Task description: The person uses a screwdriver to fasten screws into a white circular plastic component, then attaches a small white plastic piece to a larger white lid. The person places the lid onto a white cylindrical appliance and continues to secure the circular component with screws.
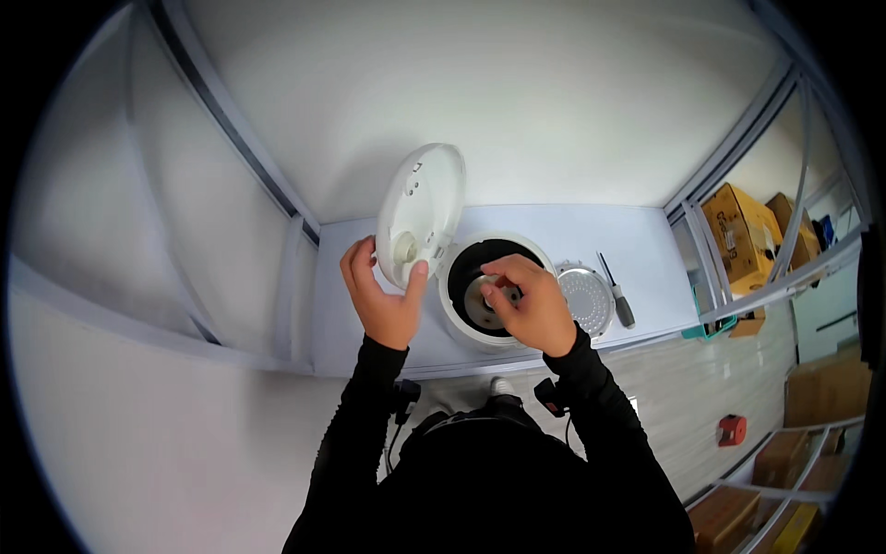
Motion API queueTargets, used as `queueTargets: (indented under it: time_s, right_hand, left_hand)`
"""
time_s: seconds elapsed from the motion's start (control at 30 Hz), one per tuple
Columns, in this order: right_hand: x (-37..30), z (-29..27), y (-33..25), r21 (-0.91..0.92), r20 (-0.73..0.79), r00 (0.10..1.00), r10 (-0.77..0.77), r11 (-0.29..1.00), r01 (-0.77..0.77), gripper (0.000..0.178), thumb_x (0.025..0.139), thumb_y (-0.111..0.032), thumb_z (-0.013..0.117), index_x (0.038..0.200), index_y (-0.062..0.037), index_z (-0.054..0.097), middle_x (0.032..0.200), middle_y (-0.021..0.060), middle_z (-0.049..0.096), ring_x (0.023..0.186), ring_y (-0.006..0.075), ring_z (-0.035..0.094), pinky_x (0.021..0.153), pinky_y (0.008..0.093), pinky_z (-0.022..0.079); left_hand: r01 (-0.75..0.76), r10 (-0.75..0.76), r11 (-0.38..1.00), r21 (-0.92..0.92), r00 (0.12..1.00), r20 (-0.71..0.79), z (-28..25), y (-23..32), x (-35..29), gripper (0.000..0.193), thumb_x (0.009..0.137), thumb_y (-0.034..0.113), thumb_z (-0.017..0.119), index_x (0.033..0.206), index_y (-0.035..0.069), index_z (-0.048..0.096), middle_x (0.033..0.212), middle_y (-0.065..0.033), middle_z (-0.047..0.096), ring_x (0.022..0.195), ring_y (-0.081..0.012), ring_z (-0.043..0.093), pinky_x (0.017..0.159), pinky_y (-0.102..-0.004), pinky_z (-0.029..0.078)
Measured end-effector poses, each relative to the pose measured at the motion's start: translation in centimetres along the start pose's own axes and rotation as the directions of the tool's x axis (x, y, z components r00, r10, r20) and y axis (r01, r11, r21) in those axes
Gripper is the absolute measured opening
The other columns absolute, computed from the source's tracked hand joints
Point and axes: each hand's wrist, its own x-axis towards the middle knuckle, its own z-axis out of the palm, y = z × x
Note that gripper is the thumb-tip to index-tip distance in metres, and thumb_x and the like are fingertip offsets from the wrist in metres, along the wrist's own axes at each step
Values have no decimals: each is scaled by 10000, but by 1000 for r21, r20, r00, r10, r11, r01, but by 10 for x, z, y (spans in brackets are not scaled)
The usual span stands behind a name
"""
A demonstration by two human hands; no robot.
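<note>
A white rice cooker [449, 311] stands on the table with its dark round inside uncovered and a metal plate [481, 310] at the bottom. Its white oval lid [434, 198] is tilted up at the left. My left hand [386, 297] grips the lower edge of this lid, thumb on the inner face and fingers behind. Over the cooker's opening hovers my right hand [531, 303], fingers curled and thumb apart from the index finger, with nothing visible between them. A round perforated metal disc [585, 301] and a screwdriver [623, 309] with a grey handle lie to the right.
The pale table [346, 323] backs onto a white panel, between metal frame posts. Cardboard boxes [741, 238] sit beyond the right post, above a teal crate [711, 328]. A red object [732, 430] lies on the floor, near shelves with more boxes at the lower right.
</note>
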Motion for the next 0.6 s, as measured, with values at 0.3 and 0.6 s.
queueTargets:
  time_s: [0.3,0.6]
  right_hand:
    - [-22,17,-7,-91,-8,996,85,992,-85,225,902,-30,738,1126,-27,715,1016,113,713,842,229,744,716,322,569]
    - [-35,-44,28,-126,-103,991,84,987,-97,202,893,-103,758,1083,-39,727,992,123,727,800,264,744,701,360,576]
  left_hand:
    - [-252,251,968,2,962,-104,-38,3,-13,506,825,70,739,1285,-3,541,1321,-207,502,1209,-357,494,1000,-456,441]
    - [-142,251,888,-438,947,201,21,64,-33,165,845,-22,722,994,7,655,931,-144,668,819,-257,638,765,-338,519]
